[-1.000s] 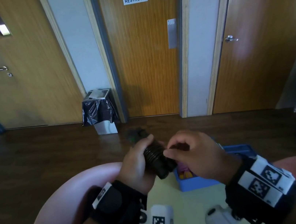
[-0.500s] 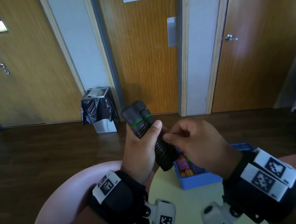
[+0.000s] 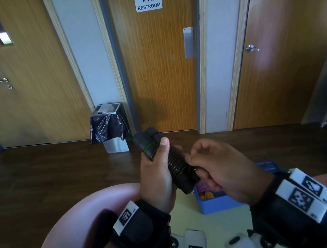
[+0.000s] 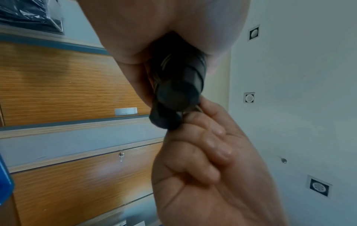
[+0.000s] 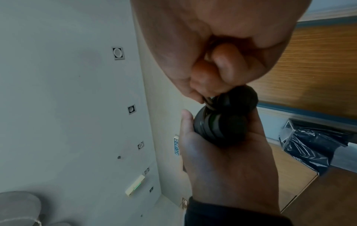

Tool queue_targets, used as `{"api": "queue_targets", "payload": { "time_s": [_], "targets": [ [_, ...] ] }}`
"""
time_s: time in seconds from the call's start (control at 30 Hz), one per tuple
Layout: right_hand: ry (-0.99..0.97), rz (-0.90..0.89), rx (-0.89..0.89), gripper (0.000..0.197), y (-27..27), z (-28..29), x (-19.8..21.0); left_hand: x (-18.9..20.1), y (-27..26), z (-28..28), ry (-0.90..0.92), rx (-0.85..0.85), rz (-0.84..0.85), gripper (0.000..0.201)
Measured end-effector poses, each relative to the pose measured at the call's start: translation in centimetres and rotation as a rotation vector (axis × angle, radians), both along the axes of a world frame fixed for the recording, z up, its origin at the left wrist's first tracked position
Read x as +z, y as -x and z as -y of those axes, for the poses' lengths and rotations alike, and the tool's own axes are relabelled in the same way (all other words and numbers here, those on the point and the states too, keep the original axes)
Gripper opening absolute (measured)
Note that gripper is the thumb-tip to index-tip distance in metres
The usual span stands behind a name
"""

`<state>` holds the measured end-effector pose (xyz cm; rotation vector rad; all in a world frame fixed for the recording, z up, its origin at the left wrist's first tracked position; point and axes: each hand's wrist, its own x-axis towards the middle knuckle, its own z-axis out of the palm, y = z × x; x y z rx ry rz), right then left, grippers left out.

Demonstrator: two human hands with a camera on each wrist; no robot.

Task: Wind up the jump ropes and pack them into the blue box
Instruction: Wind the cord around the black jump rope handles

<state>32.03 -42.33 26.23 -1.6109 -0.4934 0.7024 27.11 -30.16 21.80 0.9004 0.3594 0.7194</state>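
Both hands [image 3: 158, 179] grip the wound jump rope [image 3: 175, 164].

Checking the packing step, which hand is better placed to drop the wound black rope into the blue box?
Probably left: the left hand grips the black jump rope bundle, while the right hand only pinches the cord end. The blue box sits just below.

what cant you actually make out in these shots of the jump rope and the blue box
- Blue box, head view: the right hand and wrist cover most of it; its pink and yellow contents are unclear, their count unknown.
- Jump rope: the left hand hides one side of the bundle; the cord's free end is lost under the right hand's fingers.
- Left wrist view: the handle ends are dark and blurred.
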Motion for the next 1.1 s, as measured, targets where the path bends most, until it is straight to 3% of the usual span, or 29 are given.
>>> {"api": "queue_targets", "payload": {
  "time_s": [0.07, 0.17, 0.2, 0.27, 0.37, 0.5, 0.63, 0.8, 0.9, 1.03, 1.1],
  "targets": [
    [-0.008, 0.001, 0.016, 0.01, 0.1, 0.2, 0.0, -0.3, -0.2, 0.0, -0.024, 0.025, 0.001, 0.073],
    [-0.044, -0.062, 0.021, 0.015, 0.0, 0.5, -0.3, -0.4, -0.4, 0.2, -0.072, 0.093, -0.001, 0.036],
    [-0.066, -0.089, 0.026, 0.017, 0.0, 0.6, -0.4, -0.3, -0.4, 0.3, -0.085, 0.104, -0.002, 0.033],
    [-0.114, -0.143, 0.04, 0.02, 0.1, 0.9, -0.5, -0.2, -0.5, 0.3, -0.088, 0.105, 0.001, 0.043],
    [-0.229, -0.272, 0.115, 0.019, 0.0, 1.4, -0.4, -0.1, -0.4, 0.0, -0.038, 0.05, 0.006, 0.079],
    [-0.294, -0.334, 0.231, 0.023, -0.3, 2.3, 0.0, 0.2, -0.3, -0.1, 0.021, -0.017, -0.007, 0.088],
    [-0.188, -0.142, 0.238, 0.018, -0.7, 2.6, 0.0, 0.2, -0.5, 0.4, 0.032, -0.037, -0.022, 0.088],
    [-0.015, 0.314, 0.158, 0.013, -0.6, 3.0, 0.0, 0.5, -0.8, 1.0, -0.002, 0.014, 0.004, 0.081],
    [-0.046, 0.441, 0.027, 0.014, -0.4, 2.8, -0.3, 1.1, -1.0, 1.5, -0.016, 0.028, 0.021, 0.075],
    [-0.087, 0.653, -0.087, 0.018, -0.2, 2.3, -0.7, 1.9, -1.3, 2.0, -0.037, 0.091, 0.046, 0.048],
    [-0.11, 0.738, -0.13, 0.018, -0.1, 2.1, -0.7, 2.1, -1.4, 2.2, -0.014, 0.088, 0.061, 0.051]
  ]
}}
